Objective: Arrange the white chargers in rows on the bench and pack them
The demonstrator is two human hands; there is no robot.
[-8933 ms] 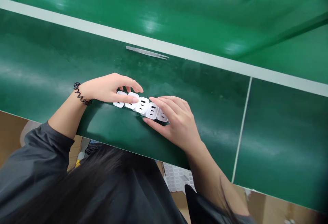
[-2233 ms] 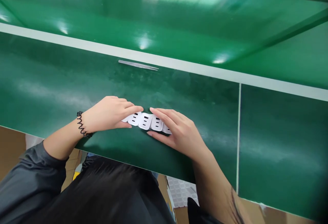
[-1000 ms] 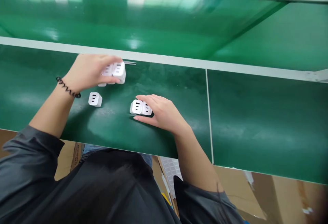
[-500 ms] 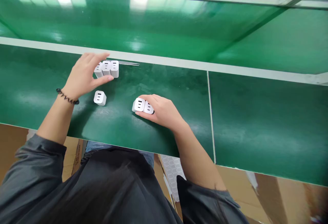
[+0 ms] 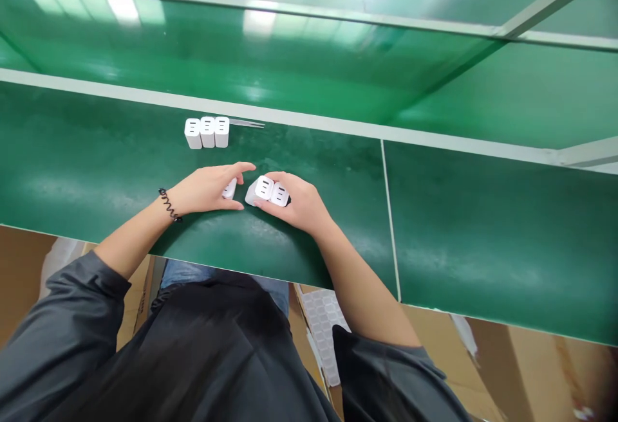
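My right hand (image 5: 304, 206) has its thumb and fingers wrapped round two white charger plugs (image 5: 263, 188) side by side. Their slotted faces point up and their lower ends lean to the left. Just left of them, my left hand (image 5: 207, 188) curls round a single white charger plug (image 5: 228, 189), mostly hidden in the crook between thumb and fingers. Its fingertips reach past the plug toward the right-hand pair, with a small gap between. Farther back, a row of three white charger plugs (image 5: 207, 132) stands upright, touching one another.
Metal tweezers (image 5: 248, 123) lie beside the back row. A pale rail (image 5: 309, 120) runs along the back of the green worktop (image 5: 483, 235), and a light seam (image 5: 390, 216) crosses it on the right. Cardboard (image 5: 512, 357) and a white cell tray (image 5: 324, 319) sit below the front edge.
My left hand has left the back row and come forward and right round the single plug, which has shifted right toward the pair. My right hand keeps its two plugs, now slightly more tilted.
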